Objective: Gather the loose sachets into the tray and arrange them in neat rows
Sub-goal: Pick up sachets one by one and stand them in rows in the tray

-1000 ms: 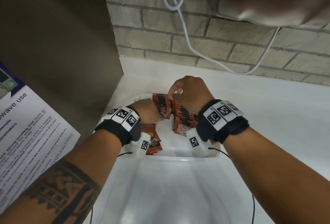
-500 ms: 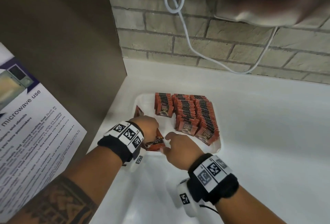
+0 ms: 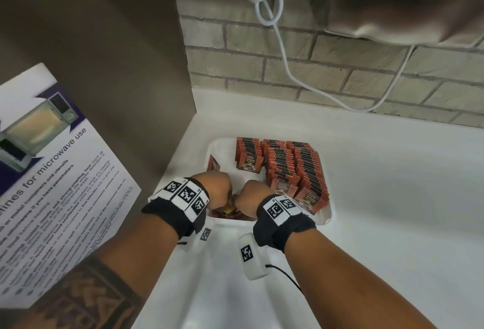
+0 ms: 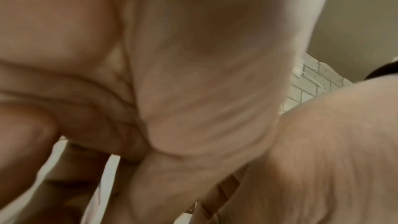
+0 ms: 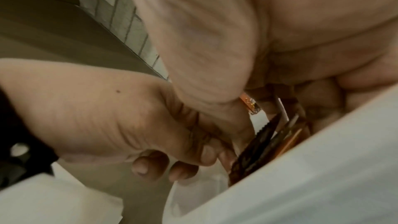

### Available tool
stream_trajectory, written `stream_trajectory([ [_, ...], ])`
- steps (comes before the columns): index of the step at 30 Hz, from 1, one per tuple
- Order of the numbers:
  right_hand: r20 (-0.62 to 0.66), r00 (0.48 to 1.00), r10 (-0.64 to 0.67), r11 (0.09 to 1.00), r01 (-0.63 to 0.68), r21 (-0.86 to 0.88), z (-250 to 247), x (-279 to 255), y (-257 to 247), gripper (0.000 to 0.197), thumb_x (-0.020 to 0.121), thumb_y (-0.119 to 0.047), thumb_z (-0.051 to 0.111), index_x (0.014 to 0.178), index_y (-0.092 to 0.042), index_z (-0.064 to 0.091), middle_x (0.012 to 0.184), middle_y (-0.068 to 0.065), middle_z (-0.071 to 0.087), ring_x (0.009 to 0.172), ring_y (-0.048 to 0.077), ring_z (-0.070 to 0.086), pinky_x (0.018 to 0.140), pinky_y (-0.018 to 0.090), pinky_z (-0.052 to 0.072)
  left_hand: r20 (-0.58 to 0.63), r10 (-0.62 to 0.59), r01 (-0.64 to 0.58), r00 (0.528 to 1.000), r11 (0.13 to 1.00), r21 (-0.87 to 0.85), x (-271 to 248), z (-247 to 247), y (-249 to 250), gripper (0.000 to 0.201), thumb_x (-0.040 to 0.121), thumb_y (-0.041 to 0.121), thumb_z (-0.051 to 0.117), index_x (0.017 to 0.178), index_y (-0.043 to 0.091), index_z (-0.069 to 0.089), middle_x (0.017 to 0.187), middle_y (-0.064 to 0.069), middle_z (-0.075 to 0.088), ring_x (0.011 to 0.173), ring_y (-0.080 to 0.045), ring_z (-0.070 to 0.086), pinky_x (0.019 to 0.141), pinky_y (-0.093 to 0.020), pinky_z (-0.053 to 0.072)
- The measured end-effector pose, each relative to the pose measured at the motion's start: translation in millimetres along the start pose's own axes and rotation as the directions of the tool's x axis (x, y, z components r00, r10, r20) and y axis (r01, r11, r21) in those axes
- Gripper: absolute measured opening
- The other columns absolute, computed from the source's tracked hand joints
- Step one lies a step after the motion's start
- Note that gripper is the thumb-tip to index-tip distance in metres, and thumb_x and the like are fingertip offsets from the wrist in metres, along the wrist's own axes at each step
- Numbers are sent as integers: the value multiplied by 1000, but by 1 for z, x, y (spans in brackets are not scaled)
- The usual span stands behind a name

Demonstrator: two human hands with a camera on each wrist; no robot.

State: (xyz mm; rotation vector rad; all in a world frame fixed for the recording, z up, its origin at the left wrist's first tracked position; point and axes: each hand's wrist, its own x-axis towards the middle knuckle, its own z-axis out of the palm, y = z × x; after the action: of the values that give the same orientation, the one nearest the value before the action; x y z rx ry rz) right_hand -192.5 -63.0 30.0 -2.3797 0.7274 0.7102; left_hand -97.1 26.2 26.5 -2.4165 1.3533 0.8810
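A white tray (image 3: 326, 214) sits on the white counter. Three rows of red-brown sachets (image 3: 281, 169) stand in its right and far part. One sachet (image 3: 213, 165) leans on the tray's left wall. Both hands are fists side by side at the tray's near left corner, over a small pile of loose sachets (image 3: 227, 210). In the right wrist view, my left hand (image 5: 189, 157) and my right hand (image 5: 264, 108) pinch a bundle of these sachets (image 5: 264, 144) from either side, just inside the tray's near rim. My left hand (image 3: 218, 187) touches my right hand (image 3: 250, 193). The left wrist view shows only blurred palm.
A brown cabinet side (image 3: 104, 53) rises right beside the tray on the left, with a microwave-use notice (image 3: 52, 171) on it. A brick wall (image 3: 340, 79) with a hanging white cable (image 3: 282, 61) stands behind. Bare white counter (image 3: 392, 197) lies to the right.
My right hand left the far rows, dropped to the near rim, and has now moved in against my left hand over the loose sachets. The left hand stayed at the near left corner.
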Motion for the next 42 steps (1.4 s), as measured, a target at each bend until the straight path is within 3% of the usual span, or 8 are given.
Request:
stream_trajectory([
  [3, 22, 1000, 11, 1000, -12, 26, 1, 10, -1, 34, 99, -32, 54, 109, -2, 68, 79, 6, 62, 60, 14, 47, 52, 23, 35, -9, -6, 6, 1000, 1000, -28, -5, -3, -7, 29, 96, 15, 53, 114, 13, 76, 112, -8, 73, 100, -26, 67, 91, -34, 56],
  [15, -57, 996, 62, 907, -32, 421, -2, 1, 18, 20, 97, -27, 59, 78, -21, 56, 76, -2, 54, 62, 12, 49, 57, 22, 42, -192, -42, -6, 981, 969, -247, -29, -34, -16, 29, 94, 9, 54, 115, 10, 75, 120, -4, 70, 110, -26, 63, 96, -32, 52],
  [18, -82, 997, 11, 908, 25, 419, -7, -6, 25, 29, 96, -30, 61, 97, -2, 69, 86, 15, 66, 69, 24, 52, 67, 35, 44, -244, -112, 27, 963, 944, -329, -32, -44, -17, 27, 93, 9, 56, 113, 9, 75, 114, -4, 71, 107, -25, 64, 91, -31, 54],
  [23, -230, 973, -16, 691, 177, 701, -25, -32, 38, 18, 94, -19, 66, 103, -4, 70, 97, 13, 73, 81, 25, 63, 65, 32, 44, -384, -216, -94, 898, 758, -646, -29, -52, -18, 28, 102, 34, 52, 111, 16, 71, 107, -1, 71, 96, -24, 66, 78, -31, 52],
  [26, -299, 954, 17, 519, 247, 818, -40, -49, 44, 8, 96, -12, 65, 97, -6, 70, 85, 8, 70, 66, 17, 62, 52, 24, 43, -386, -275, -161, 880, 593, -789, -22, -49, -17, 32, 102, 39, 50, 116, 16, 67, 117, -7, 67, 102, -28, 64, 92, -40, 53],
  [31, -334, 942, 38, 462, 280, 841, -43, -63, 64, 13, 97, -12, 63, 103, -2, 69, 83, 6, 70, 52, 8, 58, 46, 20, 43, -385, -230, 90, 894, 933, -349, 0, -38, -19, 33, 97, 25, 56, 130, 30, 59, 138, -5, 38, 131, -29, 34, 107, -38, 39],
  [36, -322, 946, 36, 526, 255, 811, -33, -65, 72, 12, 96, -18, 65, 100, -9, 70, 83, 4, 67, 68, 18, 50, 63, 32, 45, -147, -265, 259, 953, 964, -58, 20, -30, -14, 46, 94, 19, 52, 137, 34, 57, 150, -7, 16, 137, -37, 20, 108, -47, 43],
  [42, -330, 944, -2, 556, 276, 784, -32, -67, 75, 14, 97, -20, 63, 103, -9, 69, 81, 0, 64, 69, 15, 52, 67, 31, 48, -41, -413, 415, 910, 903, 110, 37, -19, -21, 41, 84, 27, 51, 124, 28, 63, 156, -8, 5, 139, -41, 9, 107, -52, 39],
])
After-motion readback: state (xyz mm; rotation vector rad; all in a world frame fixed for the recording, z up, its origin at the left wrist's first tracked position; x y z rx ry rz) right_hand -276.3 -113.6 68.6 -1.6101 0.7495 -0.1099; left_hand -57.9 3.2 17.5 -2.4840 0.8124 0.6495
